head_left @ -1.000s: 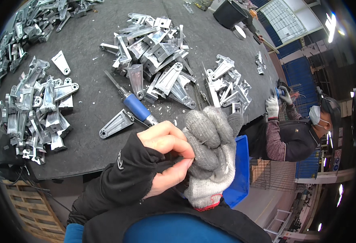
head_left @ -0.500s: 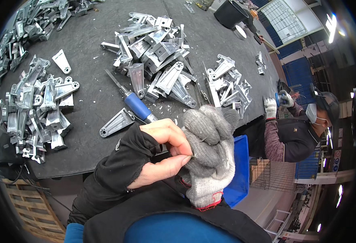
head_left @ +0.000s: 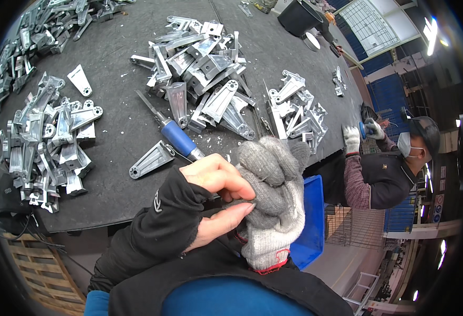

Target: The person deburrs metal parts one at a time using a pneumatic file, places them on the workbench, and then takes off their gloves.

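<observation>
My left hand [head_left: 216, 179] is bare, with a black sleeve down over its wrist. Its thumb and forefinger pinch a bit of the grey knit on the glove of my right hand [head_left: 274, 197]. This grey and white glove [head_left: 289, 224] has a red-edged cuff, and its fingers are curled; whatever they may hold is hidden. Beyond my left hand lies a blue-handled tool [head_left: 178, 138] with a narrow metal blade. A single silver metal bracket [head_left: 152, 159] rests beside it on the dark tabletop [head_left: 110, 195].
Silver brackets lie in a left pile [head_left: 47, 142], a middle pile [head_left: 205, 68] and a smaller right pile [head_left: 300, 113]. A blue bin [head_left: 311, 221] stands below the table edge. At right, a masked co-worker [head_left: 384, 174] wears gloves. A black bucket [head_left: 299, 18] stands far back.
My left hand has shifted slightly right, its pinch now further over the right glove, and a bit of grey knit shows between its fingers. My right hand has barely moved.
</observation>
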`<state>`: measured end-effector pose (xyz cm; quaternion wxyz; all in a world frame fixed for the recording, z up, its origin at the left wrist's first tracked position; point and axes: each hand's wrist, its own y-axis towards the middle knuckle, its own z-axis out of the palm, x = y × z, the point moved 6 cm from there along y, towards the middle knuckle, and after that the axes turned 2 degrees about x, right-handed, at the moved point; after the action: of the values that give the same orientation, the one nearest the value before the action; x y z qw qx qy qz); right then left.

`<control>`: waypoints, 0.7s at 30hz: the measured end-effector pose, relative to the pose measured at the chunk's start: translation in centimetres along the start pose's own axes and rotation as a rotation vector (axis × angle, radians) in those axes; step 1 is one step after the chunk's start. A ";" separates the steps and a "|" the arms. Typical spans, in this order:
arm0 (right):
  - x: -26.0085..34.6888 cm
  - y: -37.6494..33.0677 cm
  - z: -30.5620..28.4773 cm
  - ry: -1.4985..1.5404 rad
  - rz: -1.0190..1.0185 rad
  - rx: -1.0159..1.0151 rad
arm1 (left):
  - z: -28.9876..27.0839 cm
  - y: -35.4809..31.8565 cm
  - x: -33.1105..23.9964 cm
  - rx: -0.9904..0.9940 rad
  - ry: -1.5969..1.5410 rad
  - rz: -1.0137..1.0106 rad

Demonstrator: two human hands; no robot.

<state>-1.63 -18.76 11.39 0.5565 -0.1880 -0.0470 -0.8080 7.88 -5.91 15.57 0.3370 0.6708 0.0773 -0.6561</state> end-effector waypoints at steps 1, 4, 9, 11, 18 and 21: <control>-0.2 0.3 0.8 0.088 0.007 0.133 | 0.1 0.0 -0.1 -0.008 0.034 0.011; -0.1 0.3 1.2 0.084 -0.023 0.014 | 0.3 -0.2 -0.6 -0.038 0.142 0.050; -0.9 0.0 3.3 0.131 0.041 -0.024 | 0.5 -0.6 -1.2 -0.089 0.264 0.056; -1.1 -0.1 3.9 0.156 0.037 0.004 | 0.5 -0.7 -1.5 -0.119 0.304 0.103; -0.8 0.4 4.2 -0.245 -0.103 -0.093 | 0.8 -0.8 -1.8 -0.135 0.323 0.132; -0.6 -0.5 2.5 -0.183 -0.034 -0.408 | 0.4 -0.6 -1.1 -0.071 0.113 0.009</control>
<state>-1.32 -17.35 13.57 0.4864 -0.3684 0.0639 -0.7897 7.12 -5.34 16.39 0.3589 0.6948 0.1165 -0.6123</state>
